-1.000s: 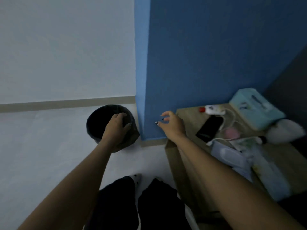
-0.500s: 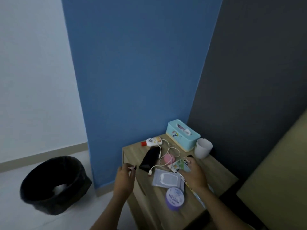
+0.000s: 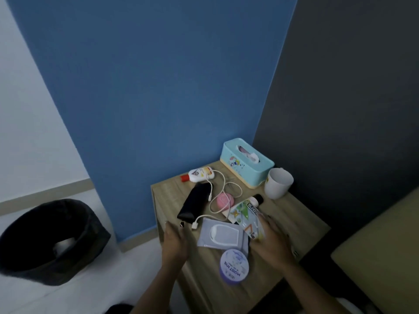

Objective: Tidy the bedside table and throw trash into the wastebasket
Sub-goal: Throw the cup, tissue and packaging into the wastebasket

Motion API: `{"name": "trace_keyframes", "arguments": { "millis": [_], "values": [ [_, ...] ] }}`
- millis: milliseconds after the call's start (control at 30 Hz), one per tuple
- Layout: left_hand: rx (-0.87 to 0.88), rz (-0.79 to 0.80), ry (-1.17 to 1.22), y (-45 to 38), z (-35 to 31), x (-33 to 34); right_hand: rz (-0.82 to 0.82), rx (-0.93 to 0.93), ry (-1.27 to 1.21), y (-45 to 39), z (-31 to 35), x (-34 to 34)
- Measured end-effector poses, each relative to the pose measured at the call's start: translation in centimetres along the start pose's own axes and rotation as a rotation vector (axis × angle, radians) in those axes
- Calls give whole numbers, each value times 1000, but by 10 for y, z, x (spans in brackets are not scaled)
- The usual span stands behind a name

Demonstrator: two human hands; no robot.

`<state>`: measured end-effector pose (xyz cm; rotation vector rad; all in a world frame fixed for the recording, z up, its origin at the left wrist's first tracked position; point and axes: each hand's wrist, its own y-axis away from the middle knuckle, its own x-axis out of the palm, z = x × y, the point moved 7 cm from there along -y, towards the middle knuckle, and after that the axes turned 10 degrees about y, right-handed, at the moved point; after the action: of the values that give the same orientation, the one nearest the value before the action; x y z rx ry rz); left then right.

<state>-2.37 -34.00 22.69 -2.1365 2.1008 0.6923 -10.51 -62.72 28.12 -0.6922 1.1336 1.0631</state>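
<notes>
Wooden tabletop (image 3: 292, 214) against blue wall. Right hand (image 3: 271, 241): grip closed on printed wrapper (image 3: 250, 219), its long axis running away from the wrist. Left hand (image 3: 174, 240): fingers loosely apart, empty, at the tabletop's left edge. Wastebasket (image 3: 48, 241): on the floor, well left; left hand nearer.

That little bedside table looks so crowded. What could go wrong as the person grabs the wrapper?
1. The right hand is at the colourful wrapper, which lies against a small tube; lifting it may roll the tube.
2. The white cable loops around the pink disc near the wrapper and could snag.
3. The purple jar sits near the table front edge, between both forearms, easily nudged off.
</notes>
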Motion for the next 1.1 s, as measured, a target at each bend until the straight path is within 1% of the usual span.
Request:
{"name": "trace_keyframes", "arguments": {
  "millis": [133,400,500,600,767,900,967,1100],
  "values": [
    [-12,-32,-21,1,1,8,-37,-6,75,1,-2,1],
    [-20,-36,-37,-3,-3,2,-4,49,-50,2,-1,-11],
    [-1,-5,-57,-6,-13,-9,-47,41,-26,2,10,-31],
    [40,9,-36,-7,-36,-29,-120,-9,-2,-3,31,-58],
    [104,-51,-30,-7,-73,-90,-158,-108,61,-14,90,-91],
    [158,-141,-29,-6,-82,-157,-167,-201,69,-13,156,-91],
    [145,-199,-54,-5,-73,-196,-137,-267,47,-7,194,-78],
    [106,-307,-143,-5,-29,-278,-60,-393,51,17,269,-38]
  ]
}}
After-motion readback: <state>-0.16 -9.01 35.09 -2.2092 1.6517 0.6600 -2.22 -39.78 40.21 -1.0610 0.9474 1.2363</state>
